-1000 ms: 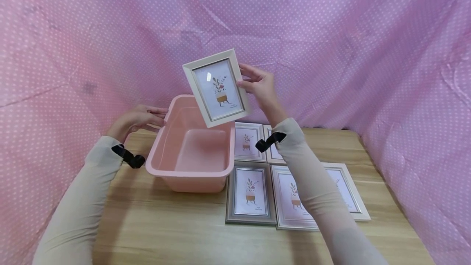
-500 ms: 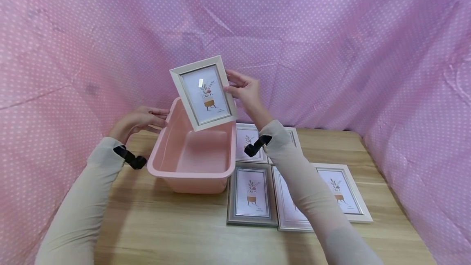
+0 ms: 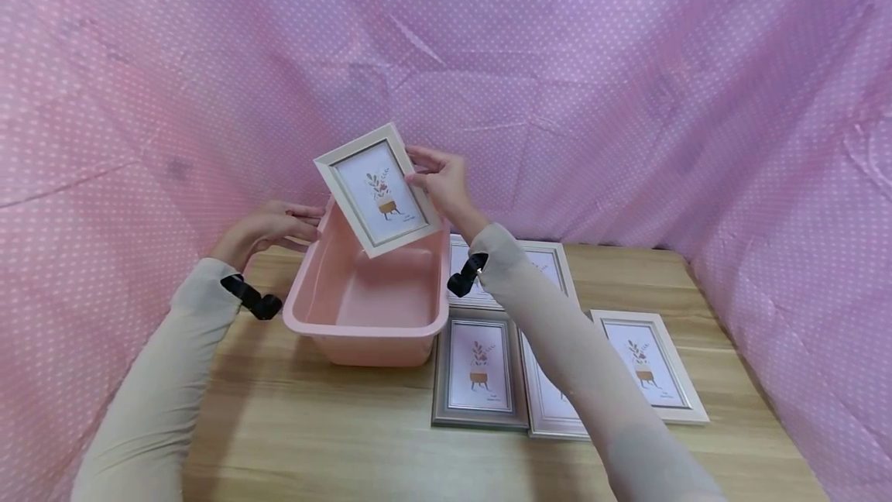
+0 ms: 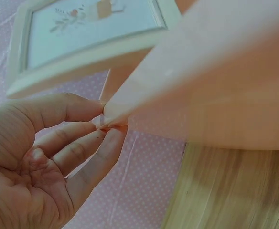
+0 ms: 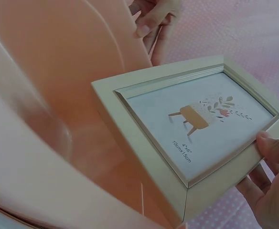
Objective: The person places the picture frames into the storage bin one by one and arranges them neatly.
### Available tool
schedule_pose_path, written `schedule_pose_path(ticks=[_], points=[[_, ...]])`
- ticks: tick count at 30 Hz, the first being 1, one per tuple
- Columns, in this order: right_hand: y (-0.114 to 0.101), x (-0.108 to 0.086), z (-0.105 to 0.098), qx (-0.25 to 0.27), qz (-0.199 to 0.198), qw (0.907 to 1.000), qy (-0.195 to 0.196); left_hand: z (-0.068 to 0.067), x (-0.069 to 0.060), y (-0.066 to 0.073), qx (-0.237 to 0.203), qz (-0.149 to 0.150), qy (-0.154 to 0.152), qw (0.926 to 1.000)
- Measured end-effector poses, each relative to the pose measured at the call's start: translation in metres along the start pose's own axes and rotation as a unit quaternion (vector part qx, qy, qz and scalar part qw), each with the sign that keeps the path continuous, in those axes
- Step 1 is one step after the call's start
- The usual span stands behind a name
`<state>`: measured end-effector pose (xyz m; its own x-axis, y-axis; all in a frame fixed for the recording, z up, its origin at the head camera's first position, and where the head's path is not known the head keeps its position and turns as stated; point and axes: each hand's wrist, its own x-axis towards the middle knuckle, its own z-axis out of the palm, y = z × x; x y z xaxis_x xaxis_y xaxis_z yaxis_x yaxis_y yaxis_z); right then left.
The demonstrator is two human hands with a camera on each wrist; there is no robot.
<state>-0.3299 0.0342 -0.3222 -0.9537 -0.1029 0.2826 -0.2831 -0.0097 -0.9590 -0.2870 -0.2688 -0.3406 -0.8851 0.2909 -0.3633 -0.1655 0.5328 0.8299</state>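
Observation:
My right hand pinches a cream picture frame by its right edge, thumb on the front and fingers behind. The frame tilts over the far part of a pink plastic basin, its flower-pot print facing me. In the right wrist view, the thumb presses the border of the picture frame, and the print reads 4"x6". At the basin's left side, my left hand pinches the rim; the left wrist view shows that hand's thumb and fingertips meeting at the rim's edge. The visible basin floor is bare.
Right of the basin, several picture frames lie face up on the wooden table: a grey-brown frame nearest it, a white frame farthest right, others partly under my right forearm. A pink dotted cloth hangs behind and at both sides.
My right hand has carried the cream picture frame left and down, farther over the basin. My left hand stays at the rim. The view shifts slightly.

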Motion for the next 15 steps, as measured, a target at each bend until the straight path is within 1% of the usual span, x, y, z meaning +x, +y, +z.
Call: schedule_pose_path(ticks=[5,10,15], points=[[0.005,0.005,0.006,-0.04,0.007,0.9992,-0.002,0.0,0.002,0.0,0.001,-0.004,0.002,1.0],[0.01,0.009,0.009,-0.052,0.011,0.9985,-0.007,-0.001,0.005,0.003,0.005,-0.001,0.004,1.0],[0.016,0.009,0.01,-0.061,0.02,0.9979,-0.006,0.0,0.005,0.004,0.007,-0.005,0.008,0.9999]])
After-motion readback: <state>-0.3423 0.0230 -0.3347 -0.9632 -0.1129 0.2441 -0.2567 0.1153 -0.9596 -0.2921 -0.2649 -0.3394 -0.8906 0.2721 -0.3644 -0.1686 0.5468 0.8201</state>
